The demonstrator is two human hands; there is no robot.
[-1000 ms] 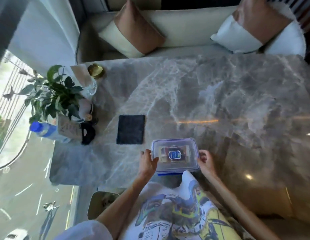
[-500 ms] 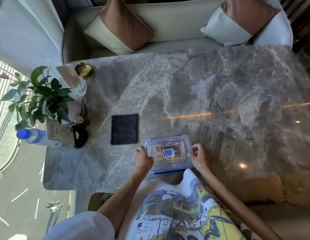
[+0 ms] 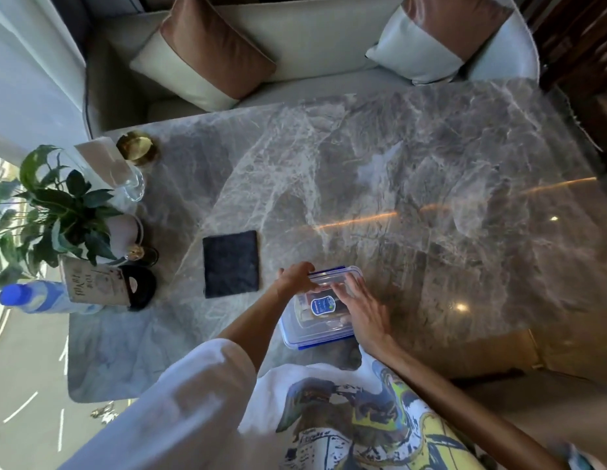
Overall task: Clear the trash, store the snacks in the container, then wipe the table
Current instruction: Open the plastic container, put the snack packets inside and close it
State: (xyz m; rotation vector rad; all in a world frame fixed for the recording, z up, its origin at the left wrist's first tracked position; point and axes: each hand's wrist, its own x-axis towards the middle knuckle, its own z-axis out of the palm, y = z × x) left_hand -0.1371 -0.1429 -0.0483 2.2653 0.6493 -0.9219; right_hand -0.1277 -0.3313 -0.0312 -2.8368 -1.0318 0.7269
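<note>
Container (image 3: pixel 315 339) with snacks (image 3: pixel 324 308) inside sits at near edge of counter (image 3: pixel 397 198), left hand (image 3: pixel 295 276) curled over its far corner, right hand (image 3: pixel 361 310) flat on lid (image 3: pixel 344 271), fingers straight: press evenly, snap each clasp fully.

The left grip (image 3: pixel 295 278) curls over the far left corner of the clear container (image 3: pixel 324 329) and hides that corner. The right grip (image 3: pixel 361 307) lies flat across the lid and covers its right side. The snacks (image 3: pixel 307 315) inside show only as dim shapes through the plastic. A blue label (image 3: pixel 320 306) is too small to read. A white sleeve (image 3: pixel 180 401) is blurred in the foreground. A card (image 3: pixel 88 283) with illegible lettering hides the base of the water bottle (image 3: pixel 31 296). The plant (image 3: pixel 54 212) runs past the left edge, and the surface (image 3: pixel 430 164) runs past the right.
</note>
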